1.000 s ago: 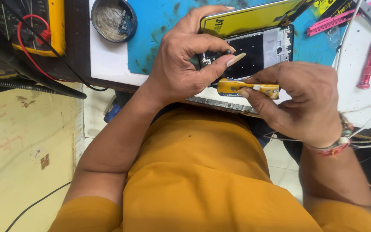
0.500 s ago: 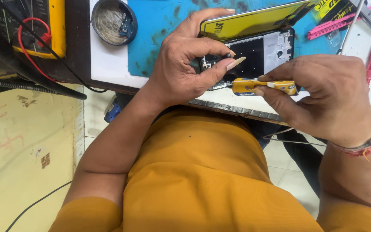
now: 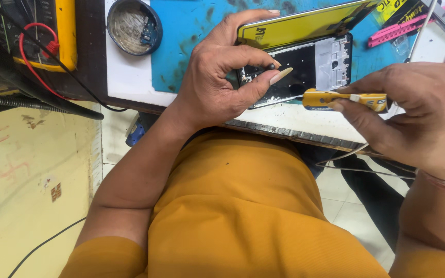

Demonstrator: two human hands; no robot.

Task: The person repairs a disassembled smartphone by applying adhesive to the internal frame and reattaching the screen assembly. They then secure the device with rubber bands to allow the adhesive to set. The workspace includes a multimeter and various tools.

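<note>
Phone (image 3: 305,72): opened, back off, frame centre-top, on blue mat (image 3: 191,31).
Left hand (image 3: 222,77): fingers curled, pinching phone's left edge, thumb pressing.
Right hand (image 3: 418,113): closed on yellow screwdriver (image 3: 343,99), tip hidden, aimed at phone's lower edge.
Advice: steady phone flat; seat tip squarely, light pressure, avoid slipping.
Dish (image 3: 134,25): upper left.

I see a white workbench (image 3: 130,77) with a blue mat (image 3: 191,31) across the top of the frame, pale floor tiles (image 3: 346,195) lower right, and a yellowish wall (image 3: 21,206) at left.
</note>
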